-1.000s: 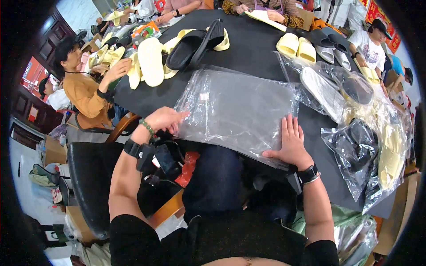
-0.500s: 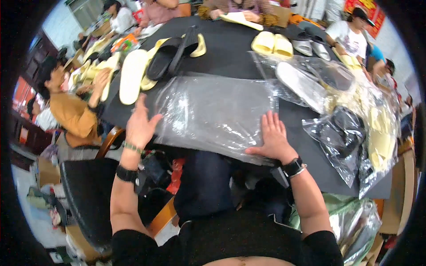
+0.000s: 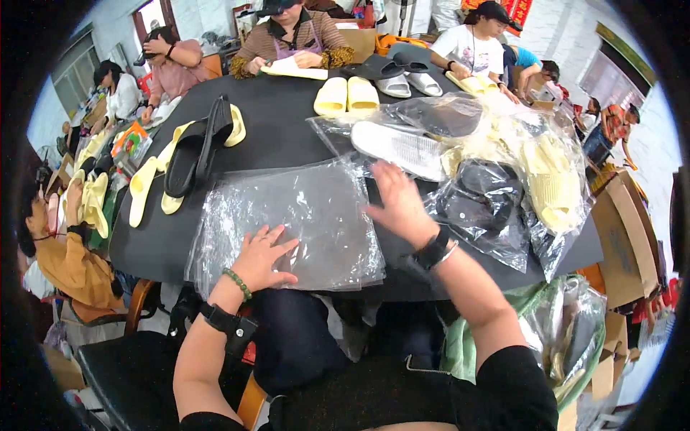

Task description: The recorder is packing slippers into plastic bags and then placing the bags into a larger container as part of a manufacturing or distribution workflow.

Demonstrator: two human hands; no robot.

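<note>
Clear plastic bags (image 3: pixel 323 208) lie flat beneath the left hand (image 3: pixel 260 263), fingers spread; the right hand (image 3: pixel 404 208) (fingers also apart) is by their right edge, near a white slipper (image 3: pixel 395 149)

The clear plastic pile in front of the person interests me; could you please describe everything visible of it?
The clear plastic pile looks thin, glossy and see-through, with wrinkles and bright glints. Slightly offset edges at its sides suggest several stacked layers. Roughly rectangular, it lies flat on the black table, by the near edge. The left hand is spread over its lower left part; the right hand is beside its right edge, contact unclear.
</note>
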